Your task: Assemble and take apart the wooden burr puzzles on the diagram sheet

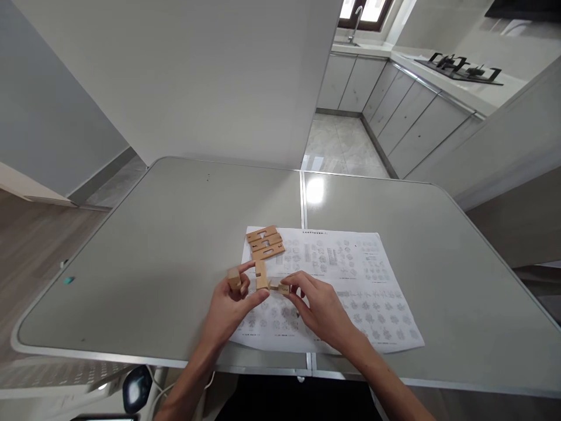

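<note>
My left hand [232, 304] is closed around wooden puzzle pieces. A notched wooden piece [261, 275] stands upright between its thumb and index finger, and a second wooden block [234, 279] sits against the curled fingers. My right hand [318, 304] pinches another notched wooden piece [284, 288] by its right end, with its narrow part meeting or nearly touching the upright piece. Just beyond my left hand, several flat, slotted wooden pieces [265, 242] lie side by side on a printed sheet [372, 280] showing small diagrams.
The sheet lies on a grey folding table [153, 251] with a metal seam across its middle. A small teal object [69, 280] sits by the left edge. Beyond the table are a white partition [228, 88] and a kitchen counter with a gas stove [460, 69].
</note>
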